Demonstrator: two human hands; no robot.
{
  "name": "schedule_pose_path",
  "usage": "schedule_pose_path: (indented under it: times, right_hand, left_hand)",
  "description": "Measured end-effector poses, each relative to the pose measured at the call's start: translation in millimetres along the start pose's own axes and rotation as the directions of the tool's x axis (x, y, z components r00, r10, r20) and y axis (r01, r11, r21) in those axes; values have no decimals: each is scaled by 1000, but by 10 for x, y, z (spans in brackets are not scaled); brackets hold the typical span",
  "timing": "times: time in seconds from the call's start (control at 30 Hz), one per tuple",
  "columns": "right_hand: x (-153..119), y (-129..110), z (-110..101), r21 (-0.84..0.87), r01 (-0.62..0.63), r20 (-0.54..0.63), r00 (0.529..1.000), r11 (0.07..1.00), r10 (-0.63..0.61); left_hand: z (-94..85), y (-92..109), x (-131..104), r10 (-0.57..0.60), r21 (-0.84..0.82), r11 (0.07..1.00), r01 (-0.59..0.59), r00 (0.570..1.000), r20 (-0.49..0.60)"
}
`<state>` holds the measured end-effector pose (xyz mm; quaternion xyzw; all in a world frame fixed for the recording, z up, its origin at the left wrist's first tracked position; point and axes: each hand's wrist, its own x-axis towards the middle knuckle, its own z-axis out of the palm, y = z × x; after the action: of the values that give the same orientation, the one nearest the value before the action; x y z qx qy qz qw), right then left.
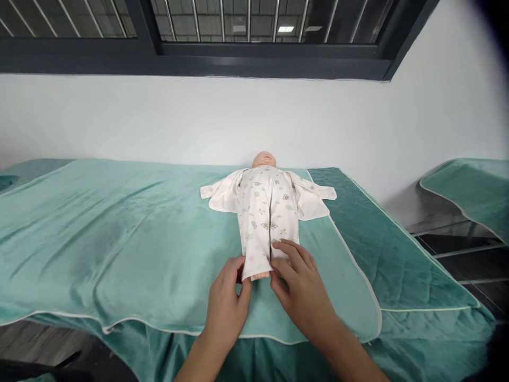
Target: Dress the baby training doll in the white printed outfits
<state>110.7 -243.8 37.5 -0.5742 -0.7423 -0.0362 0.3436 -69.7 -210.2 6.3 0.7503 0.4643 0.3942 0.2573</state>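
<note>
A baby doll (264,158) lies on its back on the green blanket, its head toward the wall. A white baby top (226,193) is spread beneath or around its upper body with both sleeves out to the sides. Patterned white baby trousers (256,212) cover its front from the chin down to the feet. A bit of the doll's foot (260,276) peeks out below the hem. My left hand (228,297) pinches the outer edge of the left trouser leg at the hem. My right hand (300,286) grips the hem near the inner edge, its other fingers resting on the right leg.
The light green blanket (159,254) has a pale piped edge and some wrinkles. Under it lies a darker quilted cover (382,249). A white wall (159,116) and barred window (246,32) stand behind. At the right is another green-covered surface (473,185) over metal bars.
</note>
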Motion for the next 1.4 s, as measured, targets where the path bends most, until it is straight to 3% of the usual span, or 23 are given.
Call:
schedule_pose_path:
  times: [0.1, 0.27, 0.5, 0.73, 0.87, 0.97, 1.03, 1.1, 1.17, 1.27, 1.33, 1.4]
  right_hand:
    - [-40, -55, -68, 43, 50, -25, 998, 998, -49]
    - [-124, -36, -54, 33, 72, 36, 997, 997, -74]
    - [-296, 237, -35, 33, -79, 33, 996, 996, 78]
    - [-282, 262, -186, 137, -6, 22, 1000, 991, 3]
    - [-205, 274, -331, 239, -9, 216, 975, 971, -44]
    - [-82, 451, -428, 421, -147, 381, 924, 895, -27]
    - [62, 668, -432, 471, -281, 354, 928, 836, 112]
    - [272, 946, -355, 419, -378, 242, 923, 826, 299]
    - [531, 1239, -203, 296, -414, 134, 910, 861, 392]
    - [893, 1583, 89, -6, -296, 99, 950, 955, 295]
    - [1030, 1690, 258, -176, -239, 123, 957, 955, 262]
    - [1064, 1715, 370, -239, -187, 109, 970, 953, 218]
  left_hand:
    - [-43, -113, -47, 46, 85, 995, -45, 999, -6]
    - [-87, -184, -75, 99, 138, 985, -101, 995, 22]
    - [-203, -244, 81, 116, 81, 990, -112, 992, -45]
    - [-130, -463, 722, 173, 344, 925, -161, 985, -6]
    - [-125, -551, 1207, 248, 483, 842, -241, 967, 51]
    - [-122, -623, 1524, 268, 512, 817, -267, 961, 73]
    - [-97, -654, 1695, 251, 530, 807, -262, 963, 94]
    - [-49, -662, 1839, 241, 550, 787, -280, 960, 144]
    - [12, -656, 1954, 251, 566, 759, -323, 946, 204]
    - [99, -662, 2050, 273, 579, 736, -350, 937, 219]
    - [140, -689, 2060, 284, 567, 745, -353, 936, 209]
    - [165, -723, 2045, 298, 536, 760, -367, 930, 215]
